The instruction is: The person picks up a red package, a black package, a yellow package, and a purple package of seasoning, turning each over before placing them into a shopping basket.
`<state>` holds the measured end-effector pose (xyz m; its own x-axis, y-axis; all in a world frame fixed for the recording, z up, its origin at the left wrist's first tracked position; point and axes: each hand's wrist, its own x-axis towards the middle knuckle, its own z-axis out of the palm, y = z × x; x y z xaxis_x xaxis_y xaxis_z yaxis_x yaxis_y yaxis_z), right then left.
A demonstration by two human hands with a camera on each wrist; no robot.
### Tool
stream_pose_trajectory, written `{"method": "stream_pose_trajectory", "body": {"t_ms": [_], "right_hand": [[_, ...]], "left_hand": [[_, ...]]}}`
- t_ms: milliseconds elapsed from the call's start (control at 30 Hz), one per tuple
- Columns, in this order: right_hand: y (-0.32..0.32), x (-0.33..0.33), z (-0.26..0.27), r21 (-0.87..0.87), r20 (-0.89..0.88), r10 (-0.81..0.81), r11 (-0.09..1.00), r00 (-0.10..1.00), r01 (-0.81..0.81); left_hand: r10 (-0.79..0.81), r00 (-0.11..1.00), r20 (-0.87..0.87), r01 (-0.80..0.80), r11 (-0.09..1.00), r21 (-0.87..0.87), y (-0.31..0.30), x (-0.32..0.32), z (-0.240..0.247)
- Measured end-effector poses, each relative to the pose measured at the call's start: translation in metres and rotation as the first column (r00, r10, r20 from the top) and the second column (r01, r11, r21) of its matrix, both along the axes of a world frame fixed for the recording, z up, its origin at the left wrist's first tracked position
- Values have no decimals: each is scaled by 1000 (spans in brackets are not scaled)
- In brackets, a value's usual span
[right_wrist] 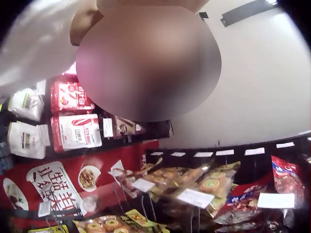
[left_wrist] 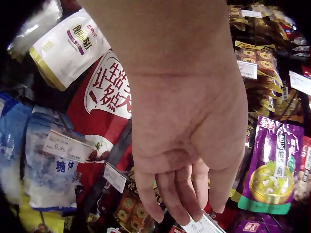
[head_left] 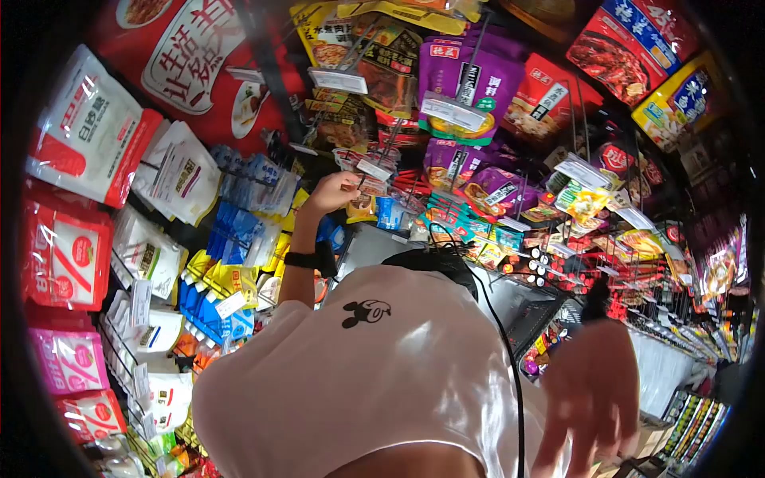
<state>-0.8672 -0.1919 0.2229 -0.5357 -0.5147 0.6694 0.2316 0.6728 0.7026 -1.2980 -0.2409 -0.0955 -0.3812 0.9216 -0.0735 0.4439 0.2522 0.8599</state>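
My left hand (head_left: 333,193) reaches to the hanging rack, its bent fingers at the left edge of a small reddish packet (head_left: 372,186). Just above that packet is a white price tag (head_left: 374,170). In the left wrist view, the palm of the left hand (left_wrist: 189,126) shows, fingers pointing down and the tips right at a price tag (left_wrist: 204,224). Blurred by motion, my right hand (head_left: 594,390) is low on the right with fingers extended and nothing in them. The right wrist view has a blurred patch over its upper middle.
Purple seasoning pouches (head_left: 458,88) hang right of the left hand. White sugar bags (head_left: 100,131) and blue bags (head_left: 243,231) fill the left shelves. A red sign (head_left: 195,60) stands behind. Metal hooks with price tags stick out. A black cable (head_left: 510,342) runs over the white shirt.
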Motion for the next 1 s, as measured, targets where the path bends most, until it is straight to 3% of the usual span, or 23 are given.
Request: {"method": "stream_pose_trajectory", "body": {"t_ms": [67, 167, 233, 300, 567, 700, 867, 1000], "right_hand": [[25, -14, -30, -178, -45, -148, 974, 988, 138], [76, -45, -88, -459, -149, -372, 847, 916, 269], [92, -48, -124, -636, -50, -454, 701, 889, 323], [101, -42, -154, -701, 56, -470, 609, 881, 370], [105, -34, -188, -834, 147, -556, 375, 818, 405], [108, -41, -198, -893, 189, -507, 266, 841, 362], [112, -58, -194, -901, 148, -397, 323, 906, 289], [116, -62, -191, -914, 193, -362, 273, 912, 301]], "left_hand": [[-12, 999, 32, 12, 1000, 0, 0, 8, 21], [5, 1000, -5, -5, 999, 32, 0, 6, 24], [26, 997, -68, -26, 1000, 9, -1, 6, 27], [26, 996, -89, -25, 1000, 10, -5, 4, 22], [29, 996, -89, -30, 999, -12, -2, -10, 8], [7, 996, -84, -12, 999, -52, 4, -16, 15], [5, 996, -93, 0, 999, 51, 16, -4, 32], [-64, 997, -31, 67, 992, 107, 27, 12, 30]]}}
